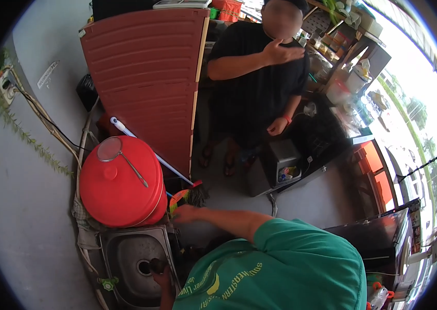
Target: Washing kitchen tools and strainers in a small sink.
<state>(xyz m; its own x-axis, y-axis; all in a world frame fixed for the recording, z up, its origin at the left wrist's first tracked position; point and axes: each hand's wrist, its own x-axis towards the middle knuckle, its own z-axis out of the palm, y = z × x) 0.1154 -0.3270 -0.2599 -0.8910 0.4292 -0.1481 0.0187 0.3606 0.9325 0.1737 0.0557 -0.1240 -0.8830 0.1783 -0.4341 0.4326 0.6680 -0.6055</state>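
Observation:
My left hand (161,276) is low in the stainless steel sink (125,252), with its fingers around a small dark round object (158,266) beside the drain hole. My right hand (186,214) is stretched out near the sink's upper right corner, by the red lidded barrel (104,193) and an orange and yellow packet (179,199). It is blurred, and whether it holds anything cannot be told. A round mesh strainer (110,149) with a metal handle rests on the barrel's lid. A green tap handle (108,284) sits at the sink's left edge.
A person (257,77) in dark clothes stands beyond, one hand raised before the chin. A mop with a white and blue handle (156,155) leans by the dark red panel (144,77). A bin (286,162) stands on the floor. Pipes and a cable run along the left wall.

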